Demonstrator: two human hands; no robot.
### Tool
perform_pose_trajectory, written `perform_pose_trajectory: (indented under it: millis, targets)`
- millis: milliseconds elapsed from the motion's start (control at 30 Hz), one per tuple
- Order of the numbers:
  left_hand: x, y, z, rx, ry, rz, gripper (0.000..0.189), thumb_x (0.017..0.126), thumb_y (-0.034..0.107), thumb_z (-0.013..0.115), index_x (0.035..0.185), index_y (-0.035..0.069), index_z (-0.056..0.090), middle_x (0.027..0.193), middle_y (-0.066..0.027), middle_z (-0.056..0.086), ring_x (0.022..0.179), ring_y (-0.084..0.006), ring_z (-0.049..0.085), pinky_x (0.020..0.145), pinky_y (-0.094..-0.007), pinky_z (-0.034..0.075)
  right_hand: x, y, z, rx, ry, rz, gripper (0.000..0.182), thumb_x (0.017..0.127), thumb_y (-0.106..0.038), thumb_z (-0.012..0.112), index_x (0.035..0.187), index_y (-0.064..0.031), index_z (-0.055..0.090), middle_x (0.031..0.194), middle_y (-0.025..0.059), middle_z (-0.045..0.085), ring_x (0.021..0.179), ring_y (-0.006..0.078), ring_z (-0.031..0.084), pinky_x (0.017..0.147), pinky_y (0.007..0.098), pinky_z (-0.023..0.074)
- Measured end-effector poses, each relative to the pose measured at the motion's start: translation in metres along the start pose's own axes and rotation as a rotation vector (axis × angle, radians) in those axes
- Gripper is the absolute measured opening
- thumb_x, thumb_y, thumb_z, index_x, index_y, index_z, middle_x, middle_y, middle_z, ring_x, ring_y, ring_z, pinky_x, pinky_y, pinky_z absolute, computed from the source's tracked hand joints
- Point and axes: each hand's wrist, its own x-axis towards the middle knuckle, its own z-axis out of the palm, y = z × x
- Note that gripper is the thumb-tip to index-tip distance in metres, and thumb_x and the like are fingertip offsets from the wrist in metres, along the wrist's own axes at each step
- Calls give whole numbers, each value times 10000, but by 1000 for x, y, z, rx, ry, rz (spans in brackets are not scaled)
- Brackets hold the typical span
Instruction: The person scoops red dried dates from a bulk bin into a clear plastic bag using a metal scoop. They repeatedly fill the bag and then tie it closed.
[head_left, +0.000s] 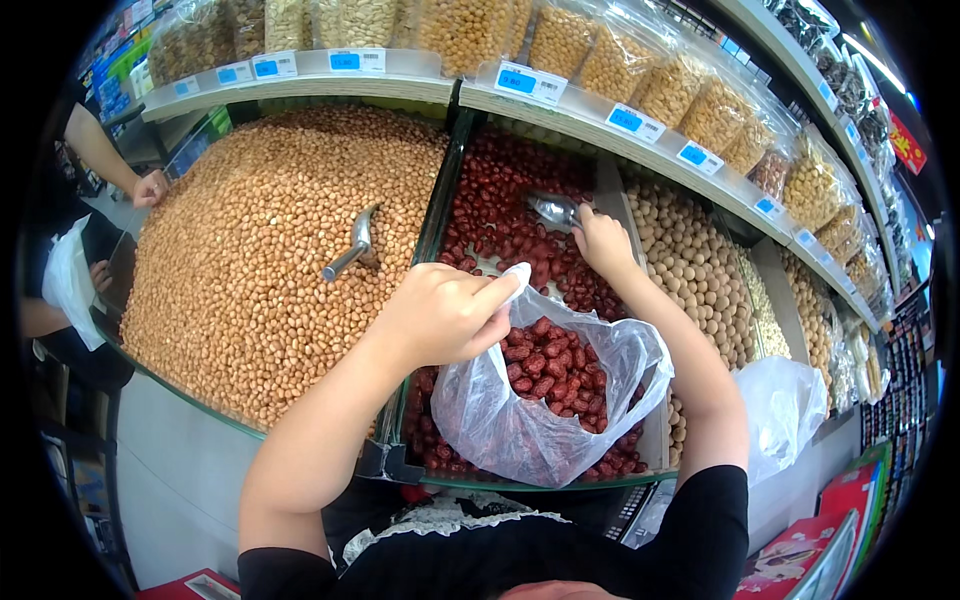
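My left hand (454, 313) pinches the rim of a translucent plastic bag (510, 427), which stands open over the near end of the bin of red dates. Inside the bag lies a heap of dried red dates (555, 364). Farther back, my right hand (604, 238) grips the handle of a metal scoop (553, 208), whose head rests among the loose red dates (491, 180) at the back of the bin. A pale patch of the bin's bottom shows between the dates. Another metal scoop (361, 236) lies on the shelled peanuts (277, 247) to the left.
Round, light brown dried goods (690, 262) fill the bin to the right, behind a divider (619, 210). A shelf edge (427, 84) with bagged snacks runs above the bins. Another person's hand (150, 187) is at the far left, near a white plastic bag (69, 281).
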Motion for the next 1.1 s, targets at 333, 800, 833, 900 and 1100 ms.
perform_pose_trajectory:
  millis: [333,800,833,900,1100]
  targets:
    - [1,0,-5,31,-6,24,315,793,144,660,1077,9,643,606,-54,623,537,-234,649,518,-366,528,138,-18,69,-70,132,121,284,894,-279,646,792,-27,729,836,203,704,787,375,699,696,473,557]
    - [-3,2,-2,26,-16,7,315,796,158,661,1079,24,628,606,-71,628,549,-256,655,516,-384,518,26,-1,27,-49,-126,-369,244,913,-252,604,884,-12,639,803,191,684,770,374,681,687,486,547]
    - [-3,1,-1,31,-17,5,316,798,157,659,1083,26,629,607,-71,628,548,-256,654,516,-384,517,17,-3,10,-35,-154,-376,245,910,-259,609,883,-18,642,801,188,683,771,374,679,688,487,545]
    - [-3,0,-1,33,-22,0,318,798,157,657,1088,28,631,607,-71,628,546,-254,652,518,-385,516,11,2,-16,9,-142,-372,242,907,-272,617,863,-37,656,786,183,680,765,371,675,693,484,543]
    - [-2,-1,0,36,-12,15,311,796,156,660,1085,40,635,602,-61,628,543,-247,651,523,-382,516,45,17,14,-97,66,-37,238,909,-255,614,899,-24,669,850,196,690,777,388,676,687,490,547]
